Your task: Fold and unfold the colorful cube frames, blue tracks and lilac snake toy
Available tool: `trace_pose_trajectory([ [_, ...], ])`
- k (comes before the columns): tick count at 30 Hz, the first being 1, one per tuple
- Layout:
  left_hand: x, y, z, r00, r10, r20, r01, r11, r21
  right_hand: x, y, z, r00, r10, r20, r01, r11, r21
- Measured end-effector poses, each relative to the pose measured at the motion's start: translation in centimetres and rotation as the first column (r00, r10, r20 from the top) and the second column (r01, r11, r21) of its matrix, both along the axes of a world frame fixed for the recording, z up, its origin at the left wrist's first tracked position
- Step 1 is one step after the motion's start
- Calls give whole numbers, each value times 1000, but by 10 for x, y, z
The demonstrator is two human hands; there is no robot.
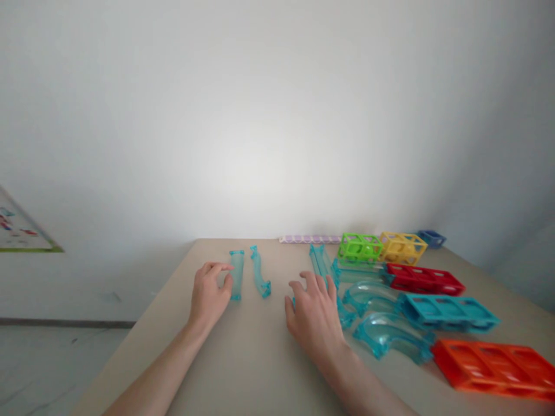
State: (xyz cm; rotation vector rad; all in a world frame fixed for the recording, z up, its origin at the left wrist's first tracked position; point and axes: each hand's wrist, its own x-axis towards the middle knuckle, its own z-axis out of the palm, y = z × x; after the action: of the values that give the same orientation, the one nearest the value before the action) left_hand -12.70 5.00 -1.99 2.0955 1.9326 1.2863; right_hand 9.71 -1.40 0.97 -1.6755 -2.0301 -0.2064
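Observation:
My left hand is at the left edge of a straight translucent blue track piece lying on the table. Its thumb and index finger are apart, close to that edge; I cannot tell whether they touch it. A slightly curved blue track piece lies just to the right, clear of both hands. My right hand, fingers spread and bent, hovers over or rests among more blue pieces, one partly hidden beneath it. Beyond its fingertips lies another straight blue track piece. Curved blue track pieces sit to its right.
On the right stand open-frame blocks: green, yellow, dark blue, red, teal and orange. A purple patterned strip lies along the wall. The table's left edge slants toward me.

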Motion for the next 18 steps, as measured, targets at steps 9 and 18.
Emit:
trace_pose_trajectory([
  [9, 7, -2, -3, 974, 42, -224, -109, 949, -296, -30, -8, -11, 910, 407, -85, -415, 894, -168],
  [18, 3, 2, 2, 981, 77, 176, -6, 927, -375, -30, 6, -13, 937, 263, -232, -299, 945, -136],
])
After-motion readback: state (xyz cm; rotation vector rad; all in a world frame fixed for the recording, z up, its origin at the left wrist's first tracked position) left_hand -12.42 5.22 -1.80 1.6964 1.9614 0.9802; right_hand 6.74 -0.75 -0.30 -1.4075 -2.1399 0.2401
